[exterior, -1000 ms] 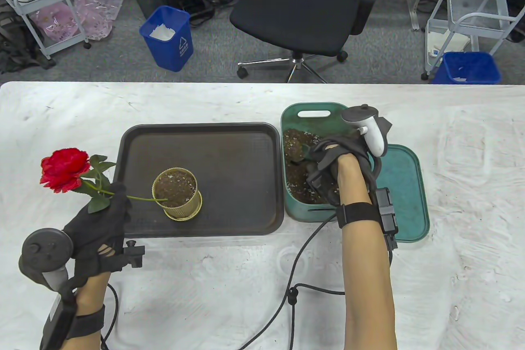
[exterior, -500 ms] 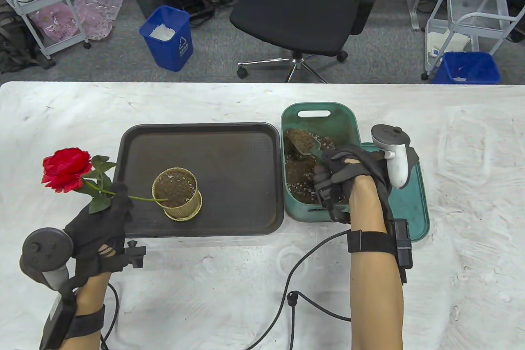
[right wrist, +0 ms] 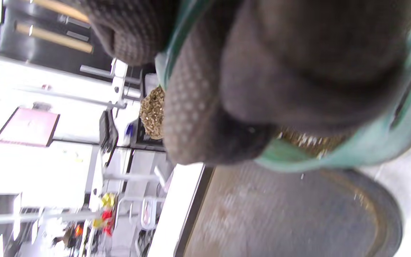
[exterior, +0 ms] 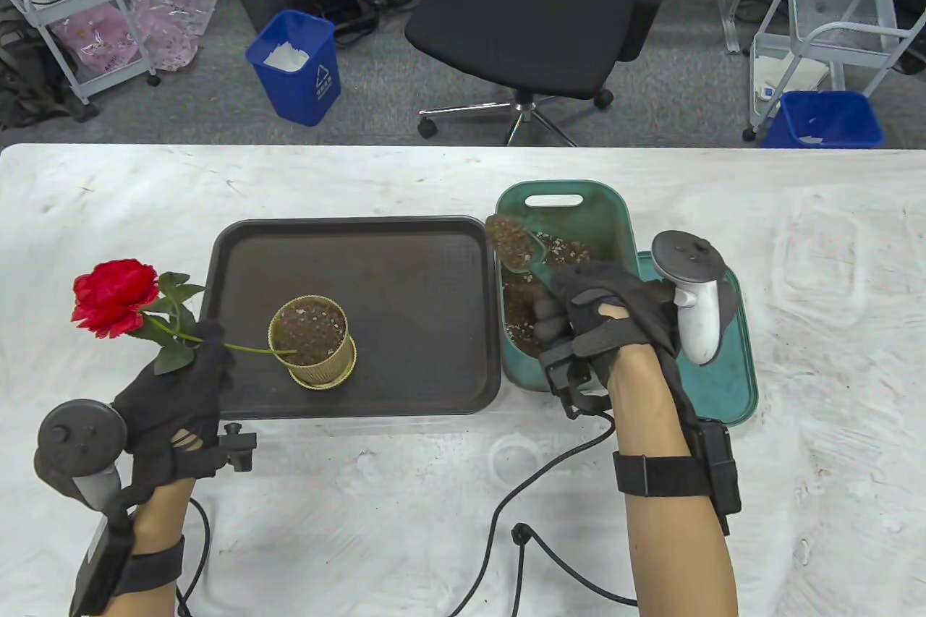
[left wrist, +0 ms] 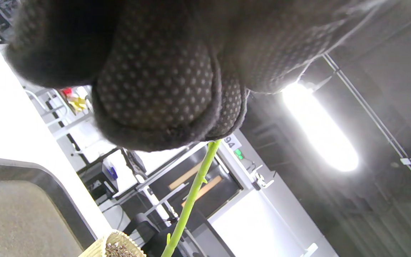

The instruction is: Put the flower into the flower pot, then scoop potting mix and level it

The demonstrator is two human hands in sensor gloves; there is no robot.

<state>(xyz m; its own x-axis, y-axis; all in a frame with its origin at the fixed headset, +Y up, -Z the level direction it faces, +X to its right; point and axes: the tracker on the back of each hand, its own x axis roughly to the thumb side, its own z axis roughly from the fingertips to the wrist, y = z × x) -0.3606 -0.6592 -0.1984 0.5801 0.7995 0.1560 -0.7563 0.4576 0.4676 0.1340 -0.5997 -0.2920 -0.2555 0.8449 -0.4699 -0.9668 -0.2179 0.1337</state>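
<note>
Both hands grip: left (exterior: 177, 403) flower (exterior: 116, 299) stem, bloom leftward, tip in pot (exterior: 312, 342); right (exterior: 597, 317) loaded scoop (exterior: 515, 244).

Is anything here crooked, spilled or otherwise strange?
Yes: the rose is not upright. The left hand holds its stem almost level, only the tip resting in the flower pot, with the bloom hanging out past the tray. No spill shows.
</note>
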